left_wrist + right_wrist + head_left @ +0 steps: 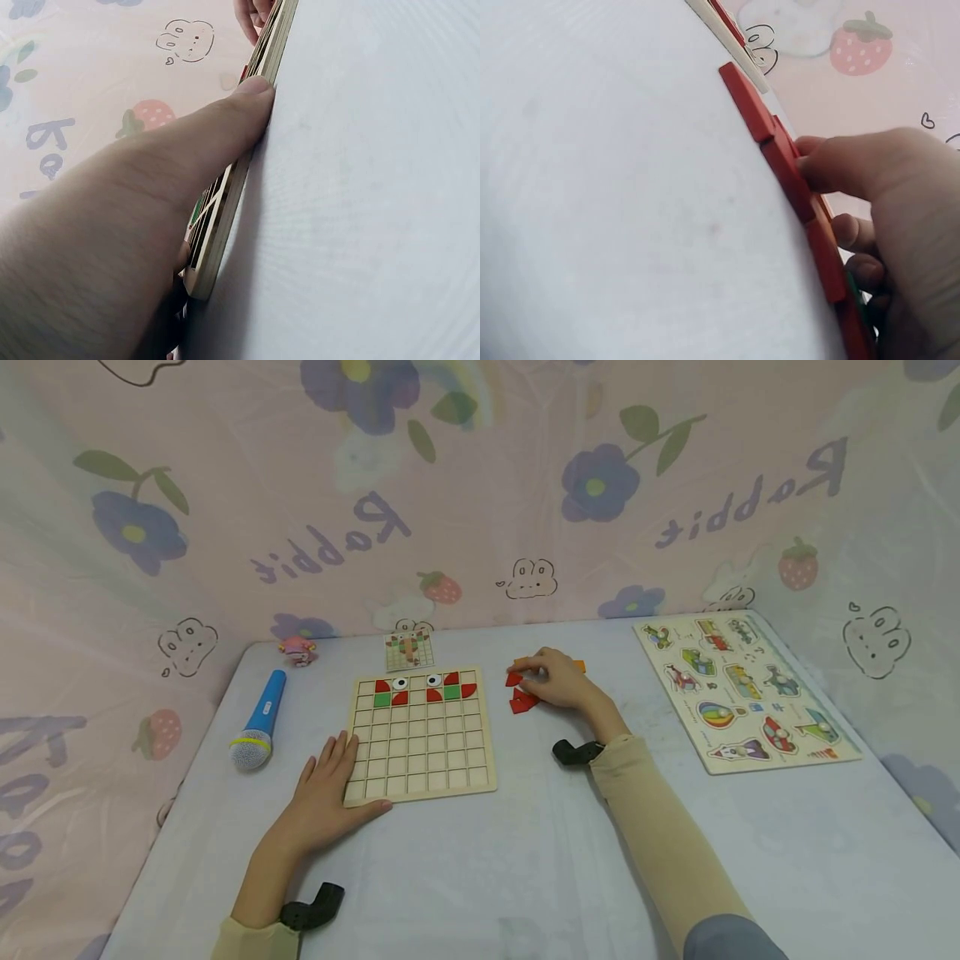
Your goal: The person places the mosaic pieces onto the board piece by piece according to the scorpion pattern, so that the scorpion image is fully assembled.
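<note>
In the head view, the left hand (322, 797) lay with its fingers extended along the side of a wooden grid board (420, 752) and its thumb along the near edge, flat and grasping nothing; the board sat just to that hand's right, with green pieces (452, 692) among the shapes set in its far rows. The right hand (558, 681) bent down over loose red pieces (520, 703), which lay at and beside its fingertips, with an orange piece (579, 666) just beyond its knuckles. In the left wrist view, the thumb rested on the board's rim, whose thick, straight edge suggested something stiff and fairly light, likely to slide if nudged and best steadied at that bare rim. In the right wrist view, the fingers curled and their tips met one of the red pieces, though whether they pinched it could not be told; more of them ran in a line beneath the hand. They looked small, hard and light, unlikely to break, perhaps a little slippery on their smooth faces, and best taken by two opposite side walls between thumb and forefinger.
</note>
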{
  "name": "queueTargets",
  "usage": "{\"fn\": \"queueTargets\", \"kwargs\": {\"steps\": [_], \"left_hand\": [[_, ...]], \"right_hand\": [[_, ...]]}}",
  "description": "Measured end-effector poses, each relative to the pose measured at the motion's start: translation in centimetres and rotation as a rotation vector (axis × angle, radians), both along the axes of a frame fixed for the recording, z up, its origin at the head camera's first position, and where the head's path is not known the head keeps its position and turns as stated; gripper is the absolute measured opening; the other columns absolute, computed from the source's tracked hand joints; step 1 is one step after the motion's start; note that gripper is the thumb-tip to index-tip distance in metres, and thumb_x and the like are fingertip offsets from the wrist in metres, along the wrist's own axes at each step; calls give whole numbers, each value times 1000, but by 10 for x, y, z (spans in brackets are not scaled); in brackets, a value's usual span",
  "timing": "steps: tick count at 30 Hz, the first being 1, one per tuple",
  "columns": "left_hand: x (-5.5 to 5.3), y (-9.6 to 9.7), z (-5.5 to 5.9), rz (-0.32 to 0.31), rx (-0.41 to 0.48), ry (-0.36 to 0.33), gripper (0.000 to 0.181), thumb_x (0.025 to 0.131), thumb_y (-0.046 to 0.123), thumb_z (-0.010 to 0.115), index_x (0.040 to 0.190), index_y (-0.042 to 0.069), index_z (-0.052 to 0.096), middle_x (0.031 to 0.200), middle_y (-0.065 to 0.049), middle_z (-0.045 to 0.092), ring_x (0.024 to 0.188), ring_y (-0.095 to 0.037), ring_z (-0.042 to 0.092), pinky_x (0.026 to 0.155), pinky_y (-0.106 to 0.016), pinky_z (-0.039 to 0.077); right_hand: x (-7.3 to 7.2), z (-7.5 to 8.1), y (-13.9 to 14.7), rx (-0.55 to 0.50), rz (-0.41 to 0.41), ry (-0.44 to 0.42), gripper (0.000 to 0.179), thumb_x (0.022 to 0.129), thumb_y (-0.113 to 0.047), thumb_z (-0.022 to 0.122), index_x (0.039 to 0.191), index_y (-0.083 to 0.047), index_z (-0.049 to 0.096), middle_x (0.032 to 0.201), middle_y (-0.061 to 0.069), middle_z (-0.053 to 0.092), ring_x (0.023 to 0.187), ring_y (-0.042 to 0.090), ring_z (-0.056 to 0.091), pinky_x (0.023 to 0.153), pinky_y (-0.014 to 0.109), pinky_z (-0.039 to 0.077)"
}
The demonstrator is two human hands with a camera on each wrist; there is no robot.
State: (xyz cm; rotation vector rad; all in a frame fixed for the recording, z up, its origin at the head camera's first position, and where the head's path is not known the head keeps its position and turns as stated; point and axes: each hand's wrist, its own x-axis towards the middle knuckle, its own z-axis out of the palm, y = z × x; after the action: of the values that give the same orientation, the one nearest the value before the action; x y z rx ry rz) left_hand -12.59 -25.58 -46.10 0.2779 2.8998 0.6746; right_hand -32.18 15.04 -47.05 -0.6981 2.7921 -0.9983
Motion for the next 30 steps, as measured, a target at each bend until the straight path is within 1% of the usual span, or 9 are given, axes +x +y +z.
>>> {"fn": "queueTargets", "kwargs": {"steps": [5, 8, 11, 15, 18, 20, 25, 27, 30], "left_hand": [[0, 0, 0, 0, -4, 1, 122, 89, 69, 71, 169, -1, 11, 176, -25, 6, 163, -46, 3, 128, -68, 3], [0, 1, 0, 2, -5, -2, 122, 89, 70, 71, 169, -1, 11, 176, -25, 7, 163, -47, 3, 127, -69, 4], [0, 1, 0, 4, -5, -6, 122, 89, 70, 71, 169, -1, 12, 176, -25, 7, 163, -46, 4, 127, -69, 4], [0, 1, 1, 3, -3, -7, 122, 89, 70, 72, 169, -1, 12, 176, -25, 7, 163, -46, 4, 127, -69, 4], [1, 1, 1, 2, -5, -3, 121, 89, 69, 72, 169, -1, 12, 176, -25, 7, 163, -47, 4, 127, -70, 4], [1, 1, 1, 1, -8, 0, 121, 90, 69, 71, 169, -1, 13, 176, -26, 7, 163, -47, 4, 127, -70, 5], [1, 1, 0, 2, -15, 0, 121, 90, 69, 71, 169, -1, 13, 176, -26, 8, 163, -47, 4, 127, -70, 5], [0, 1, 1, 2, -13, -1, 121, 90, 70, 71, 169, -1, 13, 176, -26, 8, 163, -47, 4, 127, -70, 5], [0, 2, 1, 3, -9, -2, 121, 89, 70, 71, 169, -1, 13, 176, -26, 9, 163, -47, 4, 127, -70, 4]], "right_hand": [[1, 1, -1, 4, 1, -1, 34, 96, -17, 66, 126, -21, 80, 115, 11, 64, 95, 25, 52, 83, 38, 41], [1, 1, -1, 13, 5, 8, 33, 95, -18, 67, 126, -20, 79, 122, 9, 66, 98, 24, 54, 86, 38, 42], [1, 1, -1, 22, 21, 15, 38, 95, -17, 65, 131, -21, 77, 122, 8, 66, 98, 23, 54, 87, 38, 41], [0, 2, -1, 17, 47, 15, 39, 96, -15, 62, 130, -24, 79, 109, 7, 64, 96, 22, 54, 89, 40, 37], [0, 2, -2, 18, 53, 19, 36, 95, -14, 61, 125, -23, 80, 106, 6, 63, 96, 23, 54, 91, 42, 35], [1, 2, -1, 15, 40, 15, 34, 95, -16, 64, 125, -20, 79, 108, 7, 63, 98, 24, 54, 93, 44, 36], [1, 0, 0, -9, -7, -11, 31, 96, -22, 71, 126, -14, 74, 114, 9, 63, 107, 27, 55, 99, 46, 45], [0, -1, 0, -19, -15, -19, 31, 96, -23, 73, 126, -13, 74, 115, 10, 62, 109, 28, 55, 99, 46, 47], [0, -1, 1, -24, -14, -17, 32, 96, -23, 73, 126, -12, 74, 114, 9, 62, 108, 28, 54, 98, 44, 46]]}}
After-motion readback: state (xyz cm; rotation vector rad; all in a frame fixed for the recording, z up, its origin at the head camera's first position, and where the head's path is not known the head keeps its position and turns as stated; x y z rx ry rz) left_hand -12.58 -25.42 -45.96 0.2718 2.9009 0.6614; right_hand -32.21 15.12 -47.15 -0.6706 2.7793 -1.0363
